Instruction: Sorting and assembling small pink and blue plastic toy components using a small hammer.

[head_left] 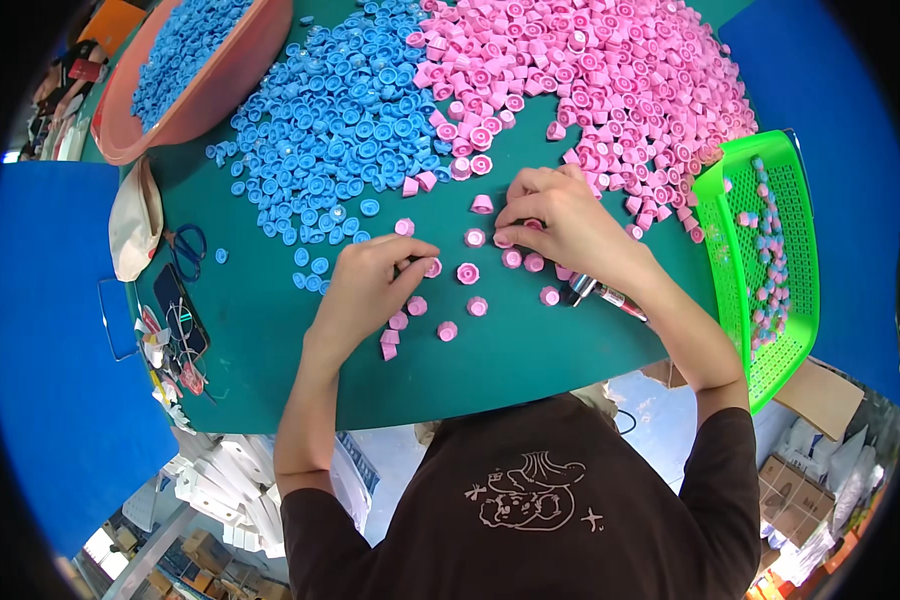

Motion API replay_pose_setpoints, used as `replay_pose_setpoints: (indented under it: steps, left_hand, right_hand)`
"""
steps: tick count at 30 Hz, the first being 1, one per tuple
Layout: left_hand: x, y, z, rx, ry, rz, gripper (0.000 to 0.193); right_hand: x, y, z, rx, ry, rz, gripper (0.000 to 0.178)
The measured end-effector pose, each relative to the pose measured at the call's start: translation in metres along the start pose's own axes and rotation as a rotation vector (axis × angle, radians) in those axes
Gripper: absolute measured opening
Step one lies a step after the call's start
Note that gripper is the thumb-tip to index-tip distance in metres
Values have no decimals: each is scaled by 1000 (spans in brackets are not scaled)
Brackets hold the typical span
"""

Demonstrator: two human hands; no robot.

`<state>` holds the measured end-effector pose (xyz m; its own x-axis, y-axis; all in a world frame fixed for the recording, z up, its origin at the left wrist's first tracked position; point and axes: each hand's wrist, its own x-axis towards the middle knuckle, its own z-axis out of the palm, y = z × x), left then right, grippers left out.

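Dark brown shirt [560,500] with a pale printed figure fills the near edge, below the green worktop [530,370]. At the worktop's left edge lie a phone [180,310], scissors [190,248] and a cream pouch [135,220]; at its far left corner stands a salmon basin [220,90] filled with blue caps. Loose blue caps [330,140] spread beside it. Left hand [365,290], fingers curled, pinches a pink cap [433,267] near the worktop's centre; scattered pink caps [467,273] lie just beside. Right hand [570,225], fingers bent downward, presses on pink caps beneath its fingertips; whether it grips one cannot be told. Pink cap heap [610,80] occupies the far right. Green perforated basket [760,250] at the right edge holds assembled pink-and-blue pieces.
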<state>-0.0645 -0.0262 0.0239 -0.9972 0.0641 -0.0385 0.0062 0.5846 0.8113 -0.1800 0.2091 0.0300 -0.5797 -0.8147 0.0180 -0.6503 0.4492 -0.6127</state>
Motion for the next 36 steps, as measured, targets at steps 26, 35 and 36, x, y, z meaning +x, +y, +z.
replay_pose_setpoints:
  steps: [26,35,36]
  left_hand:
    - [36,-15,-3,152,78,333,23]
    - [65,-18,13,307,287,322,18]
    - [65,-19,12,307,290,318,18]
  right_hand:
    - [52,26,0,-73,385,-88,16]
    - [50,16,-16,-53,210,61,22]
    - [46,16,-18,-33,176,141,22]
